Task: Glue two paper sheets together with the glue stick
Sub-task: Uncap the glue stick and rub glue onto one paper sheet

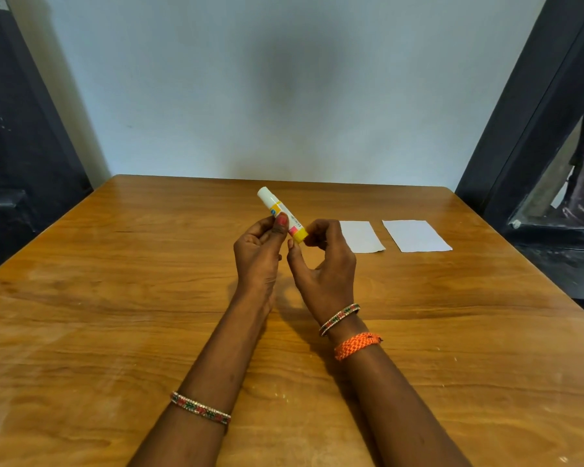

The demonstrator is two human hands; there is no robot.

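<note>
Glue stick (281, 212): held tilted above the surface (115, 298), white capped end up and far-left, yellow base near-right.
Left hand (258, 251): clenched around the stick's middle, thumb on the label.
Right hand (324, 261): fingertips pinching the yellow base.
Paper sheets (361, 236), (416, 235): flat, side by side, apart, right of the hands.
Risk: cap looks still on; twisting the base now could jam glue against it.
Risk: a sleeve-free wrist sweeping right could shift the loose sheets.
</note>
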